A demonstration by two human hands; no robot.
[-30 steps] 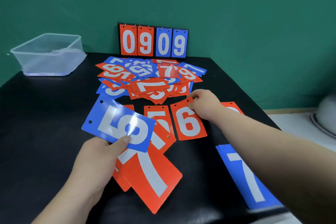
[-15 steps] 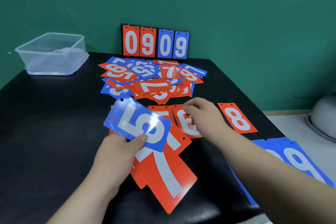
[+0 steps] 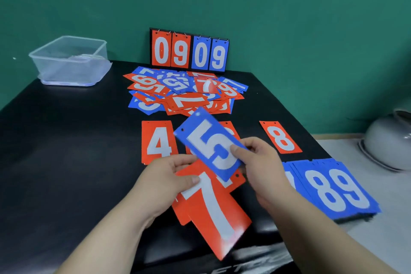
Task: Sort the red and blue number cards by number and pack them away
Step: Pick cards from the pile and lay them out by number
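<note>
Near the middle of the desk, the right hand is pinching the blue 5 card between thumb and fingers, holding it tilted above the laid-out red cards. The left hand is gripping a loose fan of red 7 cards, its thumb pressing on top. That glossy fan is probably risking a slide if the thumb eases. The right forearm is passing just beside the blue stacks at the near right edge, so a careless sweep could be scattering them.
</note>
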